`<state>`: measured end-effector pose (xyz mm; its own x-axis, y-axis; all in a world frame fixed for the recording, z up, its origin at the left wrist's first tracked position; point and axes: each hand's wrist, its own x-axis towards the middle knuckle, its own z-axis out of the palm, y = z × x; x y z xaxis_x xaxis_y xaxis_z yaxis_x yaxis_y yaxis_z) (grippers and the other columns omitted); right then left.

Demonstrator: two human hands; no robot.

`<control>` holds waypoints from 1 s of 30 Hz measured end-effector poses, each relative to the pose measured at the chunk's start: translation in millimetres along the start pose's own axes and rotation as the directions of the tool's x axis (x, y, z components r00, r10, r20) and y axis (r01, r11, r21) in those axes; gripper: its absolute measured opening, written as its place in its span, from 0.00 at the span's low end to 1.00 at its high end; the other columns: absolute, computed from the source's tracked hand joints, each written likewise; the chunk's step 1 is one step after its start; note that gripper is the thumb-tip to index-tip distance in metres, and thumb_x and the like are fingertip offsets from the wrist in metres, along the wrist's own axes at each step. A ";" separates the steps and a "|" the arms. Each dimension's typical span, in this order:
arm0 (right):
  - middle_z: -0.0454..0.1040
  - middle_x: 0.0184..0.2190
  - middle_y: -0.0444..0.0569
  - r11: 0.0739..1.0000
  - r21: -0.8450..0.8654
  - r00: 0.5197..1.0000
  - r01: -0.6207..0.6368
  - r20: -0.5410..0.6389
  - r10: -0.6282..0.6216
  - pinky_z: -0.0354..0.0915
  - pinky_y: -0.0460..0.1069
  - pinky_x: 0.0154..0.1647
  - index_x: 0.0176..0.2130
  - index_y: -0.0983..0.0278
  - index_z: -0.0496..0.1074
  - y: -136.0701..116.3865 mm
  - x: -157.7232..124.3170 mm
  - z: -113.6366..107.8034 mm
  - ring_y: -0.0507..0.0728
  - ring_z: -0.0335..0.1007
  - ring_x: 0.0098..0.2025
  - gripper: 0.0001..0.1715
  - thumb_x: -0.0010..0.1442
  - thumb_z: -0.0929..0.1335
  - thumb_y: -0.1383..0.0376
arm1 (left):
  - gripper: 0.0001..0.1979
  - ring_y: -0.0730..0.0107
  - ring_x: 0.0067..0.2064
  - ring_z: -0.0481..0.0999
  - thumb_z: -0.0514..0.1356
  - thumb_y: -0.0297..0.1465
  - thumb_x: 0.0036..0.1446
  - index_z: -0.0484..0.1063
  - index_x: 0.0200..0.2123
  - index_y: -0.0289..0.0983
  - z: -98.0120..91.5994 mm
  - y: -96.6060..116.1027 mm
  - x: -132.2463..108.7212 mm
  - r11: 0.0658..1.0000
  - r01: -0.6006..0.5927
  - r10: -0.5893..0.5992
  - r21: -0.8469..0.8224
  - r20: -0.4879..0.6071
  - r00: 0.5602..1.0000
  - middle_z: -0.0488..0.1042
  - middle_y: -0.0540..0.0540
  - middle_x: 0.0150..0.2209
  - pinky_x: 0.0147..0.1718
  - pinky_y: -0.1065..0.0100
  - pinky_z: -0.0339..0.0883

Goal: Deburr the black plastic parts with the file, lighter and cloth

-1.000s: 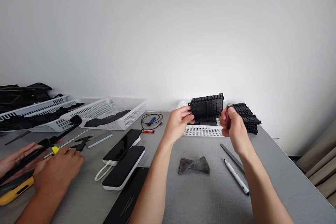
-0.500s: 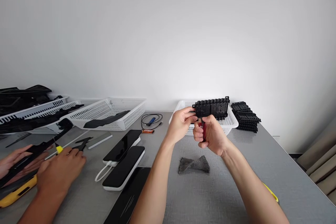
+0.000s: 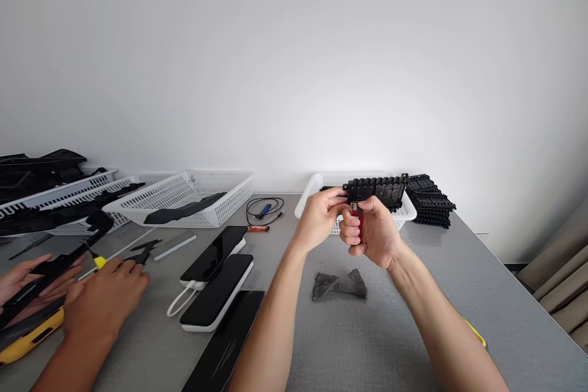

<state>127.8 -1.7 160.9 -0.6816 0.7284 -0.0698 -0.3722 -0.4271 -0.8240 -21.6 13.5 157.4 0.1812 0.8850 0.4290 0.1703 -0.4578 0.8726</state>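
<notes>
A black ribbed plastic part (image 3: 376, 192) is held up in front of a white basket by my left hand (image 3: 316, 217), whose fingers pinch its left end. My right hand (image 3: 374, 234) is wrapped round a red lighter (image 3: 357, 220), upright with its metal top just under the part's lower edge. The thumb rests near the lighter's top; I cannot make out a flame. Behind the part, the white basket (image 3: 309, 196) is partly hidden and holds some black pieces. Below my hands a crumpled grey cloth (image 3: 340, 285) lies on the table.
Stacked similar black parts (image 3: 429, 202) stand right of the basket. Another white basket (image 3: 220, 211) holds a dark piece. Phones or power banks (image 3: 218, 291) and a coiled cable (image 3: 264, 211) lie left. A co-worker's hands (image 3: 105, 300) hold a black strip and a yellow-tipped tool.
The black part has shifted slightly right and down in view and turned a little. My right hand has stayed on the lighter, which now stands a bit more upright. The co-worker's hands barely moved.
</notes>
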 end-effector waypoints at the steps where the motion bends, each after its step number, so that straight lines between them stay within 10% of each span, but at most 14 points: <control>1: 0.46 0.22 0.39 1.000 0.001 1.000 -0.002 0.001 0.002 0.33 0.44 0.20 0.23 0.60 0.52 -0.3 0.1 -0.2 0.50 0.36 0.23 0.17 0.49 0.61 0.52 | 0.13 0.66 0.37 0.80 0.57 0.26 0.55 0.76 0.43 0.34 0.2 0.2 -0.1 1.000 -0.006 0.006 0.011 0.002 1.000 0.82 0.43 0.37 0.40 0.67 0.68; 30: 0.44 0.22 0.39 0.991 0.106 0.996 0.076 -0.063 -0.070 0.34 0.44 0.19 0.24 0.59 0.50 -22.7 -10.0 -23.2 0.50 0.36 0.23 0.16 0.50 0.61 0.54 | 0.18 0.60 0.38 0.81 0.66 0.36 0.54 0.77 0.46 0.34 -16.4 -3.1 -0.2 0.999 0.026 -0.027 -0.019 -0.063 0.998 0.83 0.41 0.39 0.42 0.61 0.73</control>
<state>157.7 13.2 167.2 -0.6126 0.7890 -0.0475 -0.4877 -0.4245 -0.7629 -38.0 16.2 158.5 0.1152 0.9006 0.4192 0.1570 -0.4332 0.8875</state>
